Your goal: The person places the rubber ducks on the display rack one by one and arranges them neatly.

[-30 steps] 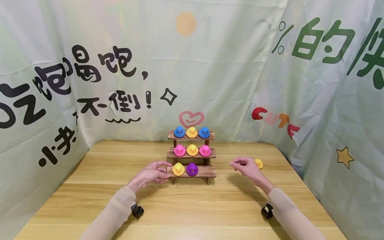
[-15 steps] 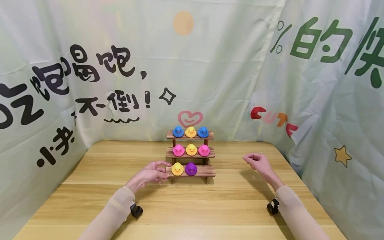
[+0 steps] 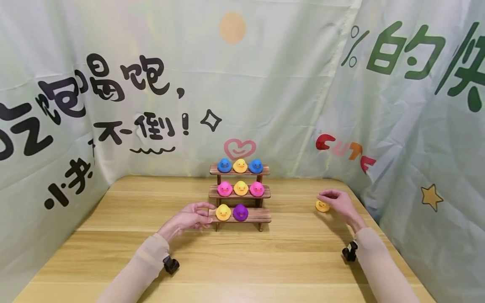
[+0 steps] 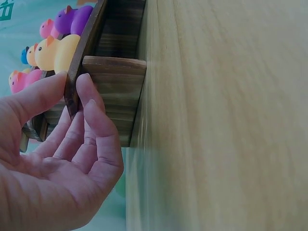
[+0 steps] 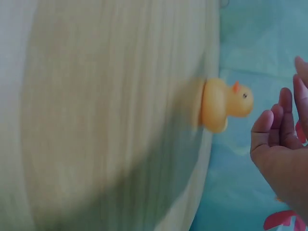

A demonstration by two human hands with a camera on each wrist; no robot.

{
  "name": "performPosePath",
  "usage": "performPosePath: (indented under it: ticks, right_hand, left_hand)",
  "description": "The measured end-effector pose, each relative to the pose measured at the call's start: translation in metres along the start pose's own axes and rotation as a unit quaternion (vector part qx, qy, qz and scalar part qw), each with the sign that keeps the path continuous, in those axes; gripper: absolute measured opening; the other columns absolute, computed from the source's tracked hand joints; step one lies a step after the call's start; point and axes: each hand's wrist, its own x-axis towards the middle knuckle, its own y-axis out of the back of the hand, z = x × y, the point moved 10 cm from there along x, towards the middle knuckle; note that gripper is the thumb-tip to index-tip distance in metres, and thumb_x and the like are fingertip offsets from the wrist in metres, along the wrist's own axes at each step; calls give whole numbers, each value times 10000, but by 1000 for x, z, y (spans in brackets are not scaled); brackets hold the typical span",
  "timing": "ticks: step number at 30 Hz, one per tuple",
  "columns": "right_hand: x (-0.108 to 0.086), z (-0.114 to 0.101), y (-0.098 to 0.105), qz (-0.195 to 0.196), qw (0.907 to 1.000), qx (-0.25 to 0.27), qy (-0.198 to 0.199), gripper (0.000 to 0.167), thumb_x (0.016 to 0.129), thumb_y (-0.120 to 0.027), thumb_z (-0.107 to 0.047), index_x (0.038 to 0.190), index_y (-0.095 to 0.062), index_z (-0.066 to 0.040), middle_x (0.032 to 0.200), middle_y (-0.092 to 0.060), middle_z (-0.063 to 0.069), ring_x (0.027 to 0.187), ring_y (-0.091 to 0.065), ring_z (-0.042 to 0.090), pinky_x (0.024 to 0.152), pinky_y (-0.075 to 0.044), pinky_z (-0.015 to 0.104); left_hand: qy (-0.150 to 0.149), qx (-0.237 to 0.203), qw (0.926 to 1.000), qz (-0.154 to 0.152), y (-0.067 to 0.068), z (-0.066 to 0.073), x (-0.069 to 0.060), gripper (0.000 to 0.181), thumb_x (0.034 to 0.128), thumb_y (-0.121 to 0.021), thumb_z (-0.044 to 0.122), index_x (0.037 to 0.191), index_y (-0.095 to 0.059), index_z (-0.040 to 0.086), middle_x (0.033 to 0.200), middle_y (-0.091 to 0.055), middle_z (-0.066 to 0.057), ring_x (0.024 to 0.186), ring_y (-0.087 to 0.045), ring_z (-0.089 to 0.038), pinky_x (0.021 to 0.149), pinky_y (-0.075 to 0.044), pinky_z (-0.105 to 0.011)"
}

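Note:
At the left end of the lowest board of a three-tier wooden display stand (image 3: 261,215), my left hand (image 3: 188,219) pinches the board's edge. Thumb and fingertips of that hand (image 4: 72,163) lie on either side of the board in the left wrist view. The board carries a yellow rubber duck (image 3: 223,212) and a purple rubber duck (image 3: 240,212). Off to the right, another yellow rubber duck (image 3: 322,206) stands upright on the table. My right hand (image 3: 342,205) hovers just over it; in the right wrist view a gap separates its bent fingers from the duck (image 5: 216,106).
Pink and yellow ducks (image 3: 240,188) line the middle tier, blue and yellow ducks (image 3: 240,166) the top one. A printed cloth (image 3: 273,105) hangs behind and beside the wooden table (image 3: 242,269).
My right hand has moved right, away from the stand and over to the single yellow duck, which now shows to the left of its fingers. The left hand has kept its grip on the board.

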Motion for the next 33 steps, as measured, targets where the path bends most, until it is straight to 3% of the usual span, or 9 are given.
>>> performPosePath:
  ticks: [6, 9, 19, 27, 33]
  right_hand:
    - [6, 8, 1, -218, 9986, -479, 82, 531, 920, -696, -276, 1296, -564, 75, 1231, -633, 234, 890, -543, -50, 796, -521, 185]
    - [8, 13, 0, -294, 9984, -472, 71, 563, 901, -721, -262, 1309, -551, 86, 1289, -582, 297, 882, -546, -58, 779, -534, 186]
    - [10, 19, -8, -554, 9974, -447, 71, 546, 879, -743, -177, 1293, -544, 119, 1228, -603, 305, 851, -572, 42, 713, -597, 289]
    - [10, 28, -8, -547, 9963, -651, -82, 514, 871, -752, -179, 1259, -566, 103, 1026, -646, 146, 787, -506, 94, 631, -512, 231]
    - [9, 25, -9, -638, 9953, -722, 26, 489, 874, -749, -176, 1240, -577, 99, 1112, -650, 227, 851, -560, 127, 659, -542, 245]
  left_hand:
    - [1, 2, 10000, -1, 2, -1, -1, 558, 849, -706, 35, 1359, -481, 14, 927, -668, -50, 753, -671, -176, 607, -568, -230]
    - [-8, 23, 10000, -9, 3, 0, -1, 558, 849, -705, 36, 1359, -480, 16, 926, -668, -48, 756, -668, -173, 614, -567, -232]
    - [40, -6, 10000, 11, 3, -2, -3, 552, 854, -699, 21, 1360, -481, 9, 923, -666, -72, 750, -670, -182, 603, -565, -226]
    - [28, 39, 10000, -6, 2, -1, 1, 553, 854, -703, 34, 1360, -481, 15, 934, -667, -62, 751, -673, -180, 595, -556, -220]
    - [37, 65, 10000, 26, 2, 1, 1, 548, 849, -703, 23, 1354, -489, 18, 915, -660, -51, 754, -678, -190, 603, -561, -232]
